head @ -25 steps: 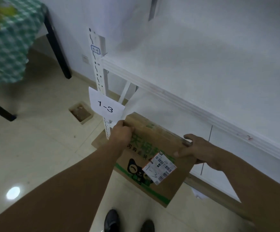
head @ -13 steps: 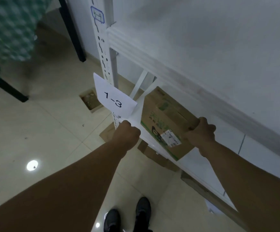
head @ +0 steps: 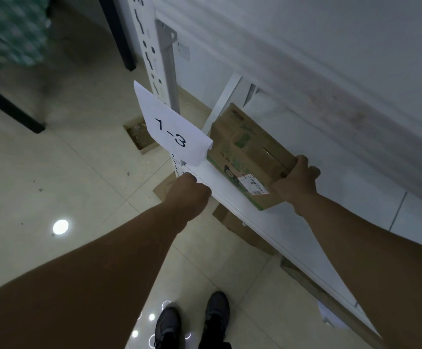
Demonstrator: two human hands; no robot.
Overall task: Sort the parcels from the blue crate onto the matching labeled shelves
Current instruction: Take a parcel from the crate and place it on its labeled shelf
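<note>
So the white shelf board (head: 230, 195) tagged with a white paper sign (head: 174, 133) reading "1-3" has exactly one thing on it: a brown cardboard parcel (head: 250, 152) with green print and a small white shipping label (head: 254, 183) on its front face. The parcel sits at the left end of the board, just beside the sign, with its front face about flush with the board's front edge.

Count-wise there's one parcel, one sign, two hands and two dark shoes (head: 168, 326) down on the pale tiled floor (head: 66, 172). Some flat brown cardboard (head: 240, 227) lies on the floor under the shelf; how many pieces, can't tell.

The right hand (head: 295, 182) is on the parcel's right end, fingers curled over the top corner and gripping it. The left hand (head: 189, 192) is off the parcel, to its left and near it, knuckles up against the board's front edge. Its fingers curl under out of sight, so I can't tell if it's holding anything.
</note>
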